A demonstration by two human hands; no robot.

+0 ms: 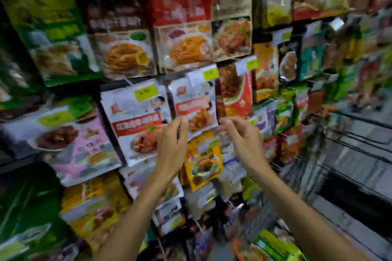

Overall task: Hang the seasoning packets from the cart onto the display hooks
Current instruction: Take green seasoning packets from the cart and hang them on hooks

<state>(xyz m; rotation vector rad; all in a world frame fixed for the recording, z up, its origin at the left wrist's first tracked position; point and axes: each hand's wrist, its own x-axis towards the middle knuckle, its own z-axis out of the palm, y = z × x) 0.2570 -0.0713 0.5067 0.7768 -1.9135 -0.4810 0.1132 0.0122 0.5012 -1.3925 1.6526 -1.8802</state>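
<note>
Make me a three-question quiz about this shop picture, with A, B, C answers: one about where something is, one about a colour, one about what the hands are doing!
1. Where is the white packet both hands reach for?
A. On the floor
B. Hanging on the display
C. In a drawer

2. What colour is the packet just below it?
A. Yellow
B. Blue
C. Black

3. What are the left hand and right hand doing?
A. Resting flat
B. Making fists
C. Pinching at the white packet's bottom edge

Answers: 1 B, it hangs among other packets; 2 A, its front is yellow; 3 C, fingertips meet at its lower corners.
</note>
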